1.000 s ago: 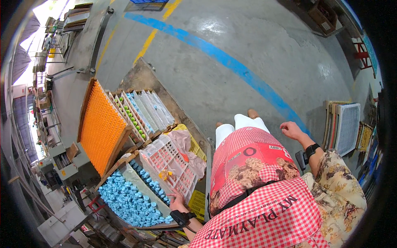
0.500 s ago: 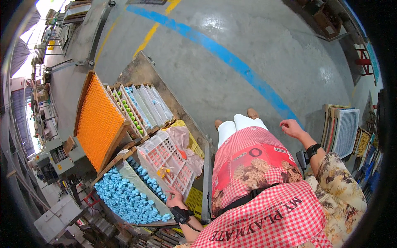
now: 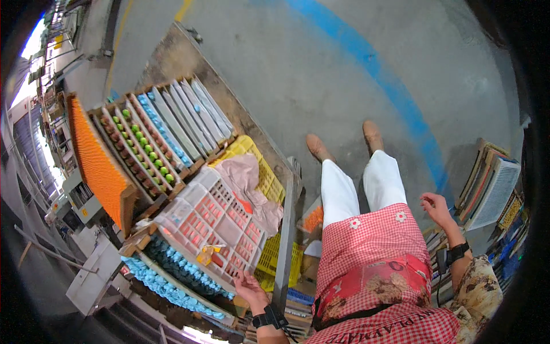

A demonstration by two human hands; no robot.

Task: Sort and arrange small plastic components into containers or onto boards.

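My left hand (image 3: 250, 288) is by the near corner of a white plastic crate (image 3: 189, 213), fingers apart and slightly bent; whether they touch it I cannot make out. Pinkish pieces show through the crate's lattice, with a small yellow-and-orange item (image 3: 209, 255) on it and a crumpled pale pink plastic sheet (image 3: 243, 175) over its far end. Beside the crate, trays of light-blue pieces (image 3: 172, 293) stand tilted on edge. Well off to the right, my right hand (image 3: 437, 210) hangs in the air, loosely bent with nothing seen in it.
A cart (image 3: 235, 97) carries upright trays (image 3: 189, 112), some with green and brown pieces, an orange studded board (image 3: 102, 166) and yellow crates (image 3: 266, 175). Its metal rail (image 3: 285, 246) runs beside my legs. More boards and a white rack (image 3: 494, 195) stand at right.
The view has shifted, so my feet and the cart look closer. My left hand has gone from the edge of the blue pieces to the white crate's corner.
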